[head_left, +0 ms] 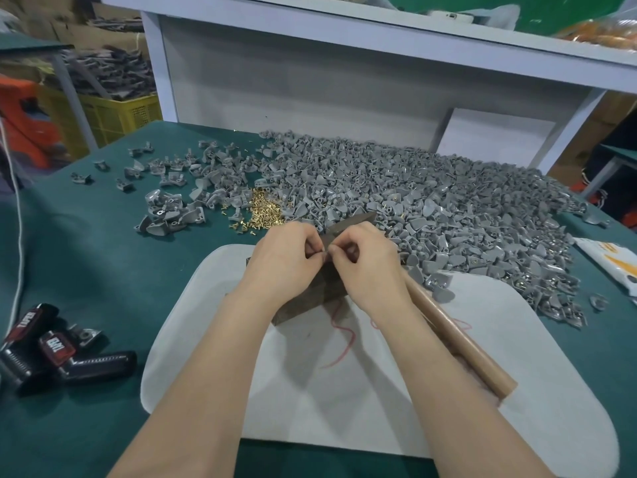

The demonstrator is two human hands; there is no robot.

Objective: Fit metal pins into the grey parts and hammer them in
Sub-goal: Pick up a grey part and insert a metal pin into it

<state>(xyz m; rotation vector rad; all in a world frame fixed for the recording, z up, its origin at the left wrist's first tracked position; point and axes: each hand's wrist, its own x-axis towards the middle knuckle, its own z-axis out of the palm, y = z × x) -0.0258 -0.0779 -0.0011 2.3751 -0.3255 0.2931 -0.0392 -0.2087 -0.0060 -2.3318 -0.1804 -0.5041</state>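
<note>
My left hand (286, 258) and my right hand (365, 262) meet fingertip to fingertip over a dark wooden block (312, 301) on a white mat (379, 391). Both pinch something small between thumb and fingers; the fingers hide it, so I cannot tell whether it is a pin or a grey part. A big heap of grey parts (431, 208) covers the table behind. A small pile of brass pins (263, 210) lies just beyond my left hand. A wooden hammer handle (458, 339) lies on the mat under my right forearm.
Scattered grey parts (165, 188) lie at the left on the green table (86, 270). Black and red devices (51, 350) sit at the left front. A white packet (613, 260) lies at the right edge. A white shelf frame (310, 81) stands behind.
</note>
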